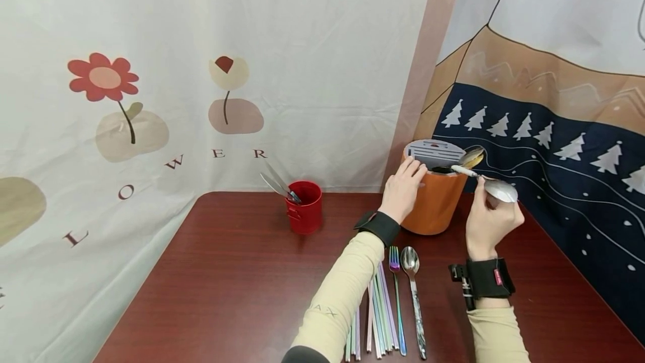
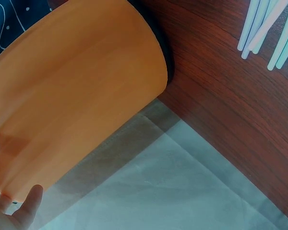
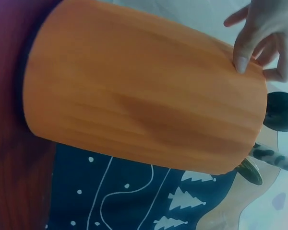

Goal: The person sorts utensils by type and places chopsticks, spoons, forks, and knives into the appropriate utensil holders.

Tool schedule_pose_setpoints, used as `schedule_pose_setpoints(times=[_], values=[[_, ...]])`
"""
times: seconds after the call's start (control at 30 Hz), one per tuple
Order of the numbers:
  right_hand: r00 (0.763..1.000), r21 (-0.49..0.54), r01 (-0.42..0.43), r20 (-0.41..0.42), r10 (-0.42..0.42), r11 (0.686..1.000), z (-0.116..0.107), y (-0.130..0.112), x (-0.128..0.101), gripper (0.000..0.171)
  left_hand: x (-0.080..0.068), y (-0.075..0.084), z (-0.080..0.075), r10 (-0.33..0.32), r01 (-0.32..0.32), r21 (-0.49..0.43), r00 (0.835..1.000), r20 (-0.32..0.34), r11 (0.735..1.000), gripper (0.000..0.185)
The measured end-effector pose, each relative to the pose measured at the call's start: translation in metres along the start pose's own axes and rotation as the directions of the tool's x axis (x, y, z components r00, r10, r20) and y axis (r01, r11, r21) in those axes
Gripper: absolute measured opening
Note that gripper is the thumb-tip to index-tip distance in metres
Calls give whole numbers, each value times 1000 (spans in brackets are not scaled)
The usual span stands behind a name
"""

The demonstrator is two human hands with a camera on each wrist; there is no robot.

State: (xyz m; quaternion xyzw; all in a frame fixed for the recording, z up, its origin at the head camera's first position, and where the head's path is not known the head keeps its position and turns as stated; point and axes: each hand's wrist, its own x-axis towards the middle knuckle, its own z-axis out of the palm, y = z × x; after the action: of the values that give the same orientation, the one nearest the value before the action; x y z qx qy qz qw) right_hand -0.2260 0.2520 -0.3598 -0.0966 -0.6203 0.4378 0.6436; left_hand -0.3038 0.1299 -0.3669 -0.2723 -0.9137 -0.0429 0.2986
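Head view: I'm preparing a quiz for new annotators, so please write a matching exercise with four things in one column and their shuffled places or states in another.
Things
1. Left hand
2. Right hand
3. Red cup
4. Multicoloured fork

Places or states
A. Lies beside the pastel sticks on the table
B. Pinches a spoon
C. Has utensils leaning in it
D. Touches the rim of the orange container

Right pairs
1-D, 2-B, 3-C, 4-A
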Motion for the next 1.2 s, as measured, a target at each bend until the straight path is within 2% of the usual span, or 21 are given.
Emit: schedule_pose_setpoints(times=[0.1, 0.4, 0.6, 0.9, 1.2], values=[[999, -36, 4, 46, -2, 999, 4, 1, 7, 37, 0, 1, 0, -1, 1, -2, 1000, -6, 1000, 38], [975, -135, -33, 214, 62, 990, 14, 4, 14, 25, -1, 1, 1, 4, -5, -11, 1000, -18, 1000, 38], [952, -178, -23, 297, 75, 984, 21, 11, 14, 26, 0, 0, 2, -2, 2, -20, 1000, -14, 1000, 39], [937, -230, 74, 350, 11, 970, 26, 10, 20, 20, 0, 1, -2, -2, 2, -19, 1000, -3, 1000, 39], [930, -235, 60, 367, 31, 970, 19, 14, 11, 21, -1, 2, -1, -6, 6, -11, 1000, -7, 1000, 38]])
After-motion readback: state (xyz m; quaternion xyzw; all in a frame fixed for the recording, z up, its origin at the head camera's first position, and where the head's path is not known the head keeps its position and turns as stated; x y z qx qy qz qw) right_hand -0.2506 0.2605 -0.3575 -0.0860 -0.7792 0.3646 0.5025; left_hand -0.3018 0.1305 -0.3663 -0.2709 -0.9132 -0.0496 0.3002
